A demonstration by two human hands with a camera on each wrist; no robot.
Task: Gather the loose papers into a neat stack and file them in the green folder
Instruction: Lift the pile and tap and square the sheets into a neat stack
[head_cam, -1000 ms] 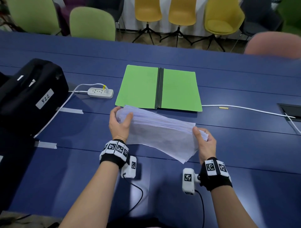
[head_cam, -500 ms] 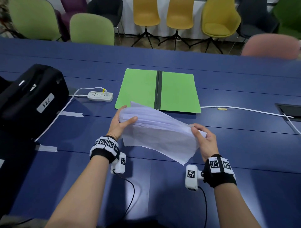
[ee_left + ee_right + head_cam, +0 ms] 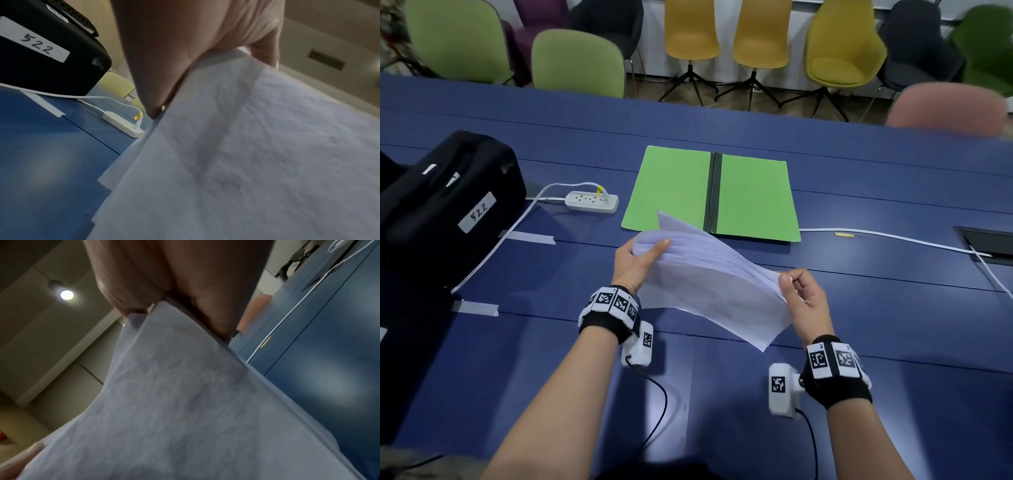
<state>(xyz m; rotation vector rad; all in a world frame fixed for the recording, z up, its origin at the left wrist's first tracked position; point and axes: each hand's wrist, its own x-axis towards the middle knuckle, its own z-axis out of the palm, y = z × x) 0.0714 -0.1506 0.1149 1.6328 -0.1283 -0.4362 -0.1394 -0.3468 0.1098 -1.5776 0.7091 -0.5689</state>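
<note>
L hand (image 3: 635,262) gripped the left end of the papers (image 3: 709,274), thumb laid across the top sheet, fingers hidden underneath. R hand (image 3: 803,301) pinched the right end btw thumb and curled fingers. The stack was held up off the table (image 3: 876,308), tilted, sheets fanned and not squared; one corner poked up at the far edge, another hung down toward the person. L wrist view showed the palm pressed against the sheets' edge; R wrist view showed fingers clamped on the stack's corner.

Green folder (image 3: 671,192) lay open flat on the table just beyond the papers, dark spine up the middle, w/ the far edge of the papers overlapping its near edge in the head view.

Blue table also carried a black case (image 3: 445,205) labelled 522 at left, a white power strip (image 3: 591,202) beside the folder, a white cable (image 3: 893,238) running right, and tape strips (image 3: 530,237). Green, yellow, dark and pink chairs (image 3: 846,51) stood behind the table.
</note>
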